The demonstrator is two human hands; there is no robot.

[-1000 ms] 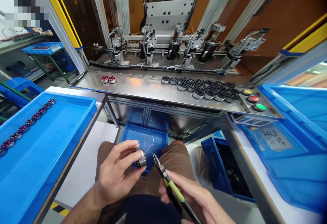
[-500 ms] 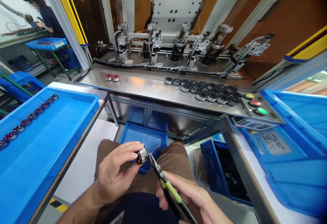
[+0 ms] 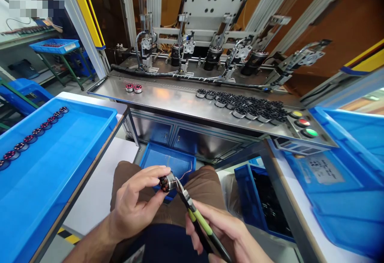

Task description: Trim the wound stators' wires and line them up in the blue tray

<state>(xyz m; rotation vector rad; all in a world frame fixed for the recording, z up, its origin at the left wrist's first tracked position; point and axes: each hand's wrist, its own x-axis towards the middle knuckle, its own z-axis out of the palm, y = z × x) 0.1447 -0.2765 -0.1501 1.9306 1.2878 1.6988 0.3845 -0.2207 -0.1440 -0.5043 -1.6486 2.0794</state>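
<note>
Between the thumb and fingers of my left hand (image 3: 135, 195) is a small motor stator (image 3: 168, 182), a silvery ring with dark copper windings facing left. My right hand (image 3: 219, 229) is wrapped round a pair of cutting pliers (image 3: 199, 219) with green and black handles. The pliers' jaw tips are at the right side of the stator, by a thin wire; whether they touch it I cannot tell. Beneath my hands, between the knees, a blue bin (image 3: 150, 157) sits low, and a loose copper-coloured wire (image 3: 188, 171) shows over it.
A steel ledge (image 3: 168, 99) bears two red-wound stators (image 3: 133, 88) and a cluster of black-and-silver parts (image 3: 246, 107). Left, a blue tray (image 3: 81, 135) holds a row of stators. Push buttons (image 3: 303, 123) and blue bins (image 3: 345, 199) are at right. A co-worker (image 3: 58, 19) stands far left.
My left hand has turned the stator slightly, so more of its windings show. The pliers' tips have shifted a little to the right. The camera view has moved slightly.
</note>
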